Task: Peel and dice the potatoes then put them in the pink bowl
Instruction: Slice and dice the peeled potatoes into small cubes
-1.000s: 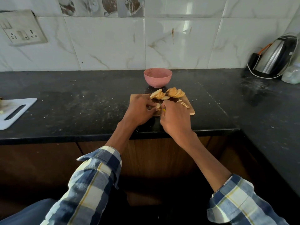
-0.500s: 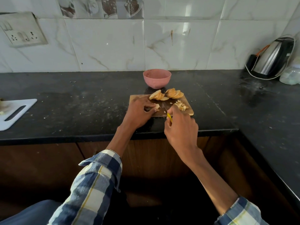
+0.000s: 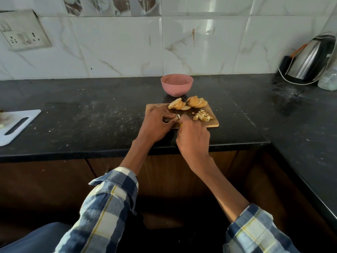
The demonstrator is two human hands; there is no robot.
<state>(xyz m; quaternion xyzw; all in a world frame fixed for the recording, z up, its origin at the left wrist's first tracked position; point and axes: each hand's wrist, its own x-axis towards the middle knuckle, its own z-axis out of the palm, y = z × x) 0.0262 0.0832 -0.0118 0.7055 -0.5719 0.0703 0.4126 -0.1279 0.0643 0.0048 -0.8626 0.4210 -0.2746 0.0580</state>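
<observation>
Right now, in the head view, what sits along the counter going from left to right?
White cutting board → wooden cutting board with the pink bowl just behind it → steel kettle → clear bag at the right edge.

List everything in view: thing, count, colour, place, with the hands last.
pink bowl: one, pink, behind the board.
wooden board: one, tan, counter centre.
potato slices: two fanned stacks, pale yellow, board's far edge.
diced potato: one small pile, pale, board's right side.
knife: one, thin blade, mostly hidden, in the right hand.
white board: one, white, counter's left.
kettle: one, steel and black, right corner.
socket plate: one, white, wall left.
left hand: holds a potato piece on the board.
right hand: grips the knife.
</observation>
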